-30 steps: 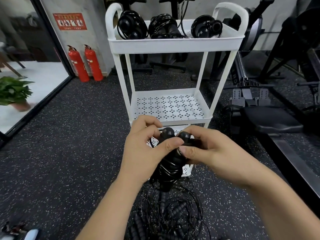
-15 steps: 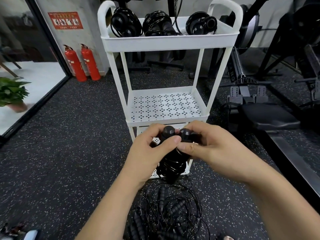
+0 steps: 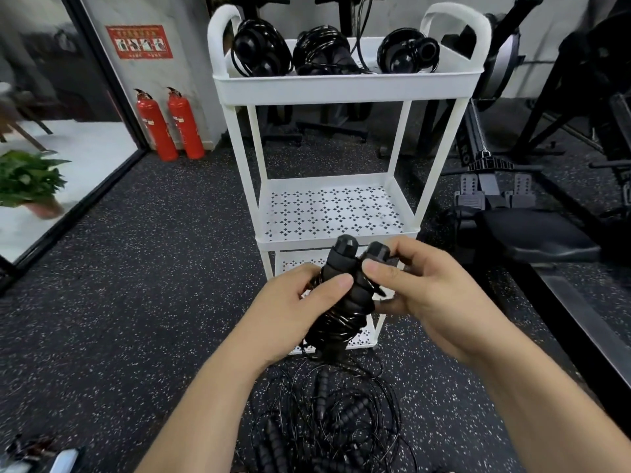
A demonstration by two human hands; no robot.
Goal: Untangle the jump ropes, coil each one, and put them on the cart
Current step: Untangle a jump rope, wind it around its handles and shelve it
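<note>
I hold a black jump rope (image 3: pixel 341 295), its cord wound around its two ribbed handles, in front of the white three-tier cart (image 3: pixel 345 87). My left hand (image 3: pixel 293 312) grips the bundle from the left, thumb across the handles. My right hand (image 3: pixel 420 291) pinches the right handle near its top. Three coiled black ropes (image 3: pixel 327 52) sit in the cart's top tray. A tangle of black ropes and handles (image 3: pixel 327 414) lies on the floor below my hands.
Two red fire extinguishers (image 3: pixel 170 126) stand by the wall at left. A potted plant (image 3: pixel 27 182) is at far left beyond a glass door. A rowing machine and black gym frames (image 3: pixel 512 206) fill the right side. The cart's middle shelf (image 3: pixel 331 209) holds nothing.
The view has tilted so the cart sits lower and nearer. My left thumb has slid down the handles, and the bundle's handle tops now stand clear above my fingers.
</note>
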